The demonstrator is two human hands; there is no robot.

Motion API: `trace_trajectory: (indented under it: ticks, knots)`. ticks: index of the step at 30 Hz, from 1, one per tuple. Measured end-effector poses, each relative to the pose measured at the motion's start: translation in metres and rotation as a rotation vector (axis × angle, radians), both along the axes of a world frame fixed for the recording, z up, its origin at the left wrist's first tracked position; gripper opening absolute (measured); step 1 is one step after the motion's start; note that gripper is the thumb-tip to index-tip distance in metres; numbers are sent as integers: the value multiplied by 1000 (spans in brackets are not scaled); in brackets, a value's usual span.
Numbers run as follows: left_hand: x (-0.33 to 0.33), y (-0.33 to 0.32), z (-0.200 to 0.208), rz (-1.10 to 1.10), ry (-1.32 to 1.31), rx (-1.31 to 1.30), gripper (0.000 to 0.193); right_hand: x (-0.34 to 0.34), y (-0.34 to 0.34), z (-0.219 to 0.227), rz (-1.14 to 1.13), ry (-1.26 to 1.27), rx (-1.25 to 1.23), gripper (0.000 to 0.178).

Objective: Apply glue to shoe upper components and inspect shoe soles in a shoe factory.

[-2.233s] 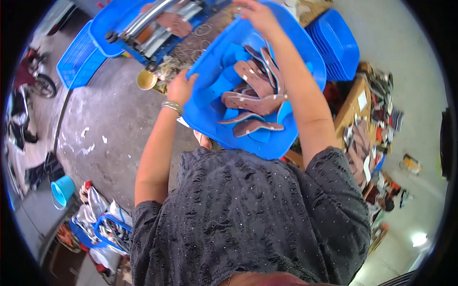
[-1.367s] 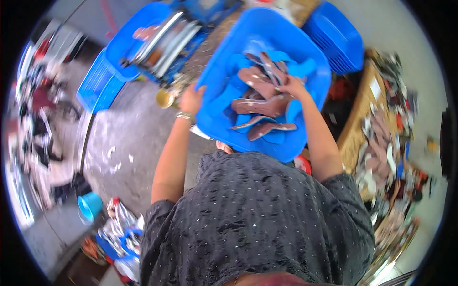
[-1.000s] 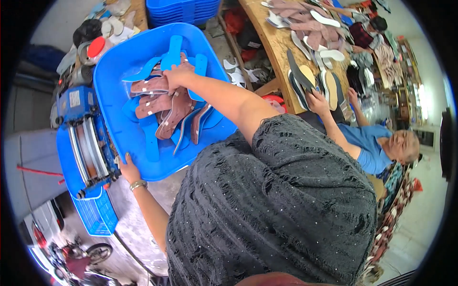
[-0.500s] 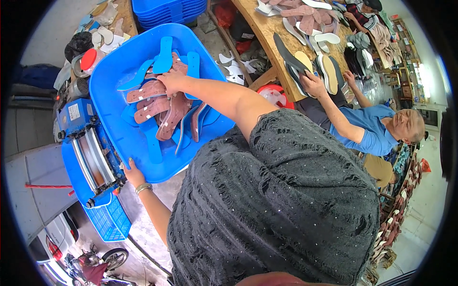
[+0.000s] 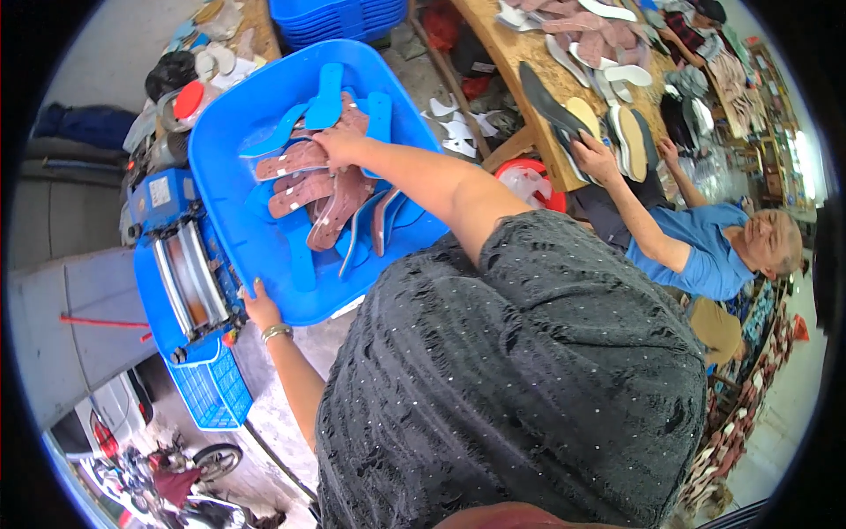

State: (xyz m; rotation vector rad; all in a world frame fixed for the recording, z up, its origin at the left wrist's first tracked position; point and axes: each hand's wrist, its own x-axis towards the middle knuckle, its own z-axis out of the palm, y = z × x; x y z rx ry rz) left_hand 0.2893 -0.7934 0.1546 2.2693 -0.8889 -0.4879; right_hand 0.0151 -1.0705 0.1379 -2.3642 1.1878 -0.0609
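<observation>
Here, the blue plastic tub (image 5: pixel 225 167) stands in front of the person, holding a loose heap of curved brown insoles (image 5: pixel 304 192) marked with small white patches. The heap lies around the tub's middle, spreading toward the near edge. Among and around the brown ones lie flat blue insoles (image 5: pixel 326 99): some near the far edge, one sloping toward the left edge, another pointing at the near-left corner.

The right hand (image 5: pixel 344 146) reaches over the tub's right edge and rests on the heap, fingers bent over a brown insole; the fingertips are hidden, so I cannot tell whether they close on it. The left hand (image 5: pixel 262 310), a bracelet (image 5: pixel 277 331) at its wrist, is against the outside of the tub's near-left corner, thumb raised by the rim; with the other fingers partly hidden, I cannot tell how firmly it grips.

Just beside the tub's left edge sits a blue roller machine (image 5: pixel 198 275). Beyond the far edge is a stack of blue tubs (image 5: pixel 337 25). To the right, at the near edge of a wooden bench (image 5: pixel 507 53), a seated co-worker (image 5: pixel 705 234) in a blue shirt holds a dark shoe sole (image 5: pixel 551 101).
</observation>
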Motion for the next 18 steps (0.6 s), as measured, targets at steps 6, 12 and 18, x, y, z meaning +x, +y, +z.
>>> trace_trajectory:
  ticks: [6,12,18]
  knots:
    - [3,-3,-6,-40,0,-31,41,-6,4,11,-56,81,63,92]
    - [11,2,-17,-16,20,-62,41,-2,6,8,-60,62,39,94]
    - [1,-3,-7,-24,32,-26,38,-8,3,5,-75,44,46,96]
